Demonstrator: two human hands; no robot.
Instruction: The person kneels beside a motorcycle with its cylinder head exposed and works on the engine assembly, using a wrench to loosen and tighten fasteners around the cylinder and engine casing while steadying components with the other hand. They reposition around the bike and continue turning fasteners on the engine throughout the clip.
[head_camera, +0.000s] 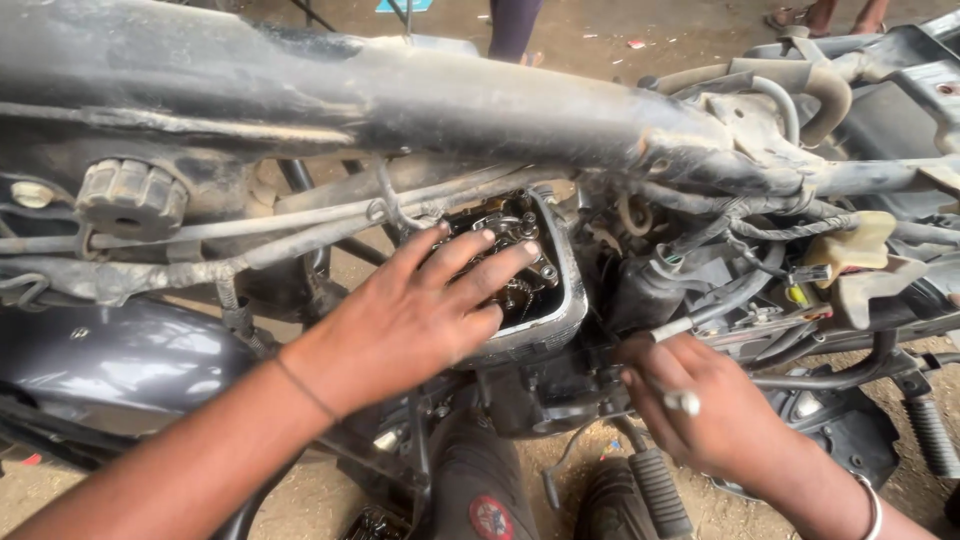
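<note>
Your left hand (420, 310) lies flat with fingers spread over the open engine head (530, 290), fingertips touching the exposed valve gear (515, 235) under the frame tube (400, 95). Your right hand (700, 410), lower and just right of the head, is clenched around a thin metal tool (684, 402) whose tip points toward the engine.

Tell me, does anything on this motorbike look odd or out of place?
Yes. The engine head is open, so small metal parts show where the left hand rests. The frame tube above lies bare and grimy, with dusty cables hanging loose. The right hand grips a thin metal tool.
</note>
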